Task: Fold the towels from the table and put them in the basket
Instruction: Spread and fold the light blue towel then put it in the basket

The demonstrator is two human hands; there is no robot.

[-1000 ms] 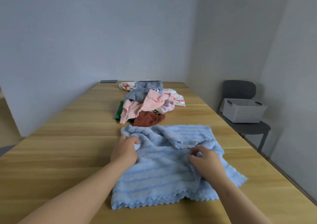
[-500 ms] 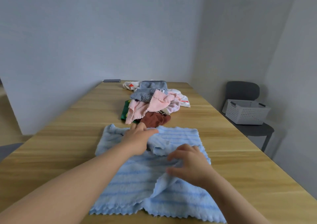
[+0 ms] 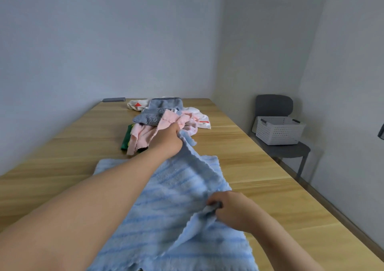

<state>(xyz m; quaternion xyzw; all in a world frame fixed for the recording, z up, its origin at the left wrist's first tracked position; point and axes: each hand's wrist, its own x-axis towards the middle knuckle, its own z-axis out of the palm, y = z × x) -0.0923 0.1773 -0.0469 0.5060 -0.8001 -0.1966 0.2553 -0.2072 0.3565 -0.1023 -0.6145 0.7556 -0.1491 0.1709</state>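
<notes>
Hands: left hand (image 3: 168, 139) and right hand (image 3: 233, 210) each pinch the blue towel (image 3: 172, 204).
Done: basket (image 3: 278, 130) looks empty.
Left: pile (image 3: 164, 121) unfolded.

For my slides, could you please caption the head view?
Both hands, left hand and right hand, grip a blue towel over the table.

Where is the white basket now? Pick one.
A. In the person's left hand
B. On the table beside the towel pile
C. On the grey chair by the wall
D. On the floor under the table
C: the basket sits on the seat of the chair right of the table, apart from both hands.
</notes>
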